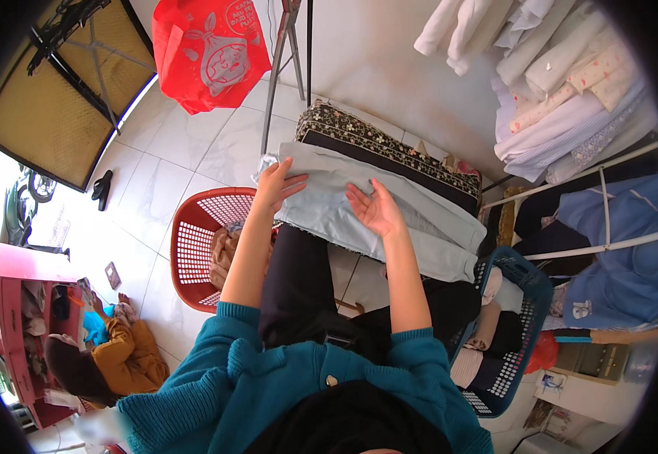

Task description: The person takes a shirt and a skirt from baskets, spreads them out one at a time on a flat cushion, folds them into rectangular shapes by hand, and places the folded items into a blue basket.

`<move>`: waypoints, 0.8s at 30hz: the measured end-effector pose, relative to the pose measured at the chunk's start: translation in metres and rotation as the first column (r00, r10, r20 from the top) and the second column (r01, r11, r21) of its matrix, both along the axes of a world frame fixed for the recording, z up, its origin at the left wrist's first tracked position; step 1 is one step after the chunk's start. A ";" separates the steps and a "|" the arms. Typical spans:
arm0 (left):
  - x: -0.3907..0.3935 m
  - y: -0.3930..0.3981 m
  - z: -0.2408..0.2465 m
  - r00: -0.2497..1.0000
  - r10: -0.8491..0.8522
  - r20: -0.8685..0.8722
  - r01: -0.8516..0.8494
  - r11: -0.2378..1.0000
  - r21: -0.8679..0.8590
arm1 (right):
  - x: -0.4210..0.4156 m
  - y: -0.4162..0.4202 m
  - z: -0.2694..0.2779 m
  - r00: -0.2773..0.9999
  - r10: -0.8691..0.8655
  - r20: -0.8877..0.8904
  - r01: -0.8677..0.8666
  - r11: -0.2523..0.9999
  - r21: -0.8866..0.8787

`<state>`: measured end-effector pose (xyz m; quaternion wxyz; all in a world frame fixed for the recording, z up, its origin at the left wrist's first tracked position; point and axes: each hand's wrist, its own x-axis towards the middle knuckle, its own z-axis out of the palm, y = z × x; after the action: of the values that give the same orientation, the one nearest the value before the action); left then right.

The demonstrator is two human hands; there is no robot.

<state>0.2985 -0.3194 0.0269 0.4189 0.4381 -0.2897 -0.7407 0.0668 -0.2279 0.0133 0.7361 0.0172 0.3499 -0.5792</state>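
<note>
A pair of pale blue-grey trousers (pixel 329 218) lies lengthwise in front of me, the waist end at the left and the leg ends at the right. It rests on a low padded surface (pixel 385 142) covered in dark floral cloth. Near the waist end, my left hand (pixel 276 186) has its fingers spread; whether they touch the fabric is hard to see. Over the middle of the trousers, my right hand (pixel 377 209) is palm up with the fingers apart, holding nothing.
A red laundry basket (pixel 184 249) with crumpled clothes stands at my left, a dark blue basket (pixel 533 340) with rolled clothes at my right. Garments (pixel 567 108) hang on the upper right. A person (pixel 119 357) sits on the floor at left, below a red bag (pixel 209 57).
</note>
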 end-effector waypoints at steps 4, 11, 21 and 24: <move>-0.003 0.000 -0.030 0.991 0.068 -0.111 -0.086 0.983 -0.163 | 0.010 0.008 -0.012 0.998 -0.056 -0.039 0.058 0.997 0.056; 0.022 0.027 -0.137 0.908 0.351 0.229 -0.337 0.936 -0.100 | 0.042 0.035 -0.100 0.964 0.021 -0.267 0.003 0.996 0.088; 0.016 0.016 -0.120 0.906 0.324 0.271 -0.299 0.945 -0.130 | 0.039 0.050 -0.103 0.985 -0.113 -0.132 0.136 0.974 0.180; 0.012 0.016 -0.115 0.892 0.258 0.372 -0.263 0.964 -0.038 | 0.039 0.034 -0.093 0.982 -0.143 -0.124 0.172 0.948 0.268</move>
<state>0.3106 -0.3030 -0.0882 0.4486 0.6085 -0.2978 -0.5830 0.1062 -0.1937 -0.0796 0.6589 0.1182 0.4624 -0.5815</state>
